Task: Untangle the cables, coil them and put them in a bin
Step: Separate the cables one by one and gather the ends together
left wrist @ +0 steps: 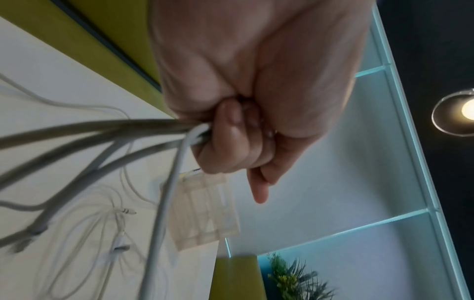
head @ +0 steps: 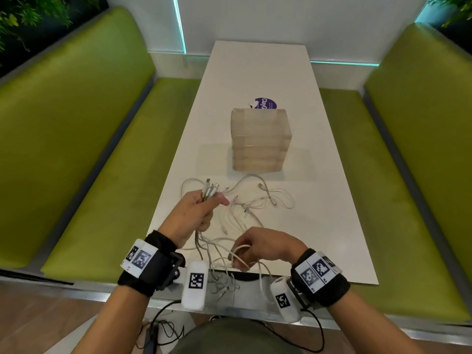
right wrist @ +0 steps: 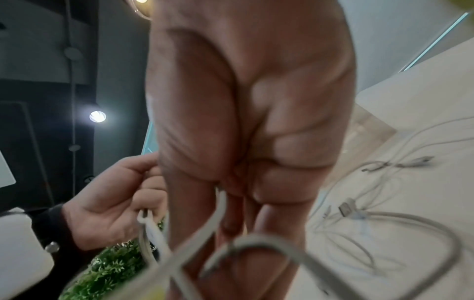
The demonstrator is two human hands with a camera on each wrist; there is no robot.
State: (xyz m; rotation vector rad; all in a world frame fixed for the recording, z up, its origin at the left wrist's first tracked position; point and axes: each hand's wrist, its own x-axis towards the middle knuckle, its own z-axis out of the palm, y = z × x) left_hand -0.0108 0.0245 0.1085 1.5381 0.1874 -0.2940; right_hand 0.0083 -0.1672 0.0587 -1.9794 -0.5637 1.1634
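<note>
Left hand (head: 198,209) fists the plug ends, right hand (head: 263,247) grips a loop, cables (head: 219,247) slack between them at the counter's (head: 332,213) near edge.

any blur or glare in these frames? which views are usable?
Head view: sharp, wide-angle bending at the edges. Left wrist: left hand in focus, near cables smeared, lamp flares. Right wrist: right hand fills the frame, foreground cable loop blurred.

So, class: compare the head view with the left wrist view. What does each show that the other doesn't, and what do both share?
Only the head view shows the right hand holding a cable loop, and the plug ends above the left hand. Only the left wrist view shows a ceiling lamp and that hand's curled fingers. Both show the white cables, the translucent bin and the white table.
</note>
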